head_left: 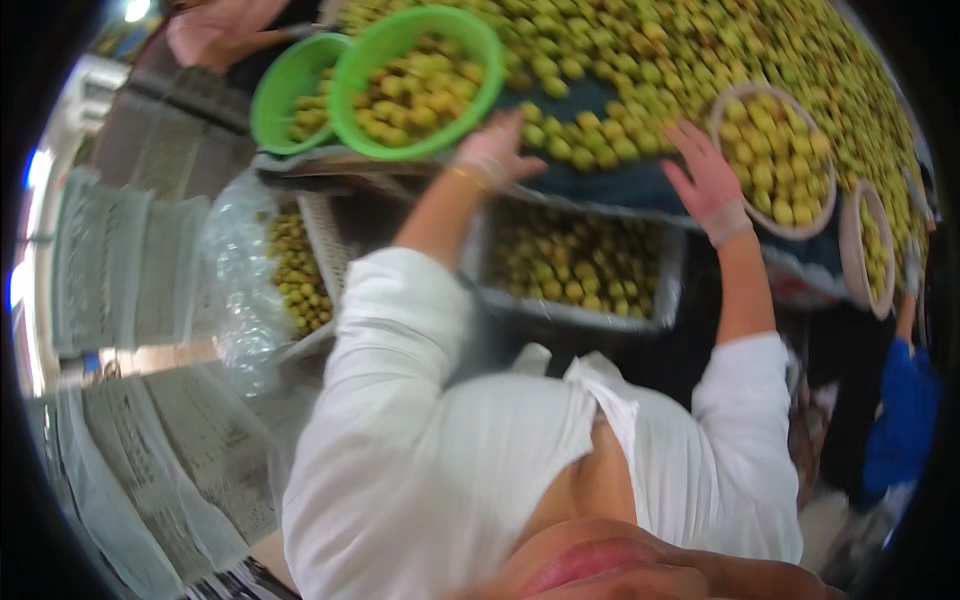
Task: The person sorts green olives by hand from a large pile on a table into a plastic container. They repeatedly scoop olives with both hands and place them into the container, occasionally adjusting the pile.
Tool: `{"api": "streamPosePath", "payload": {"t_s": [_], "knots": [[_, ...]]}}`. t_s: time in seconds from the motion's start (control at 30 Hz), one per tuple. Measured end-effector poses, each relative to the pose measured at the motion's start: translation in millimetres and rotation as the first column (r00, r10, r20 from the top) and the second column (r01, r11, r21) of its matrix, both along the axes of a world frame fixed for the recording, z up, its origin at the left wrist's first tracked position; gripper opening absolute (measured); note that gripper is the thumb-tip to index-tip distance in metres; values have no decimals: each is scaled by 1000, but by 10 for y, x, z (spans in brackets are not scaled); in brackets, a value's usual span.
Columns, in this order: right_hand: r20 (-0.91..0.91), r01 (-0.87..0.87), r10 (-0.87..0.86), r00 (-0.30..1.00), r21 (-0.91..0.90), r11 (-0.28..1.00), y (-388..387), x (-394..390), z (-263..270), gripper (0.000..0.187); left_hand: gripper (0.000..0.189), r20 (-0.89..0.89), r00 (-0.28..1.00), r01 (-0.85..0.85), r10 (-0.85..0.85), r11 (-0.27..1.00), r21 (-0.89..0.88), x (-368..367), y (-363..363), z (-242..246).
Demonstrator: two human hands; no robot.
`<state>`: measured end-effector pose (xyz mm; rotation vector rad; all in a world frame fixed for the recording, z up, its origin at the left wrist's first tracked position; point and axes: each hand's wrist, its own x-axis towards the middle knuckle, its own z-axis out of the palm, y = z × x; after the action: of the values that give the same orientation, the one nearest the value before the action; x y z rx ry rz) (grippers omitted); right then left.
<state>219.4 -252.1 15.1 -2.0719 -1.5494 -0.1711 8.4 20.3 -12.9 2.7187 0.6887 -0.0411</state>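
My left hand (495,150), in a thin clear glove, is at the table's front edge beside the large green plastic basin (491,82) of yellow-green fruits. Its fingers are apart, with nothing seen in them. My right hand (705,176), gloved the same way, spreads its fingers just left of a pale pink round basket (829,184) filled with fruits. Its fingertips are close to the loose fruits; contact is hard to tell. Between my hands, a band of small round green fruits (581,139) lies on the dark blue table cover (637,180).
A heap of fruits (712,45) covers the table behind. Below its edge stand a lined crate (667,300) and a white plastic crate (319,240), both holding fruits. A second green basin (274,97) is at left, another pink basket (851,247) at right. People work on both sides.
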Motion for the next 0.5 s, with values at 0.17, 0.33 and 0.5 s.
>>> {"api": "streamPosePath", "payload": {"t_s": [0.17,0.33,0.5], "knots": [[-75,110,-122,990,-152,982,-107,-138,-244,57,102,-120,993,21,-16,999,45,75,-49,25],[-129,156,-203,971,-306,939,84,-219,-306,61,93,-113,987,113,-113,994,-8,138,-91,26],[-205,45,-99,974,-253,967,232,-163,-378,62,72,172,946,296,-273,947,-124,181,12,-31]]}}
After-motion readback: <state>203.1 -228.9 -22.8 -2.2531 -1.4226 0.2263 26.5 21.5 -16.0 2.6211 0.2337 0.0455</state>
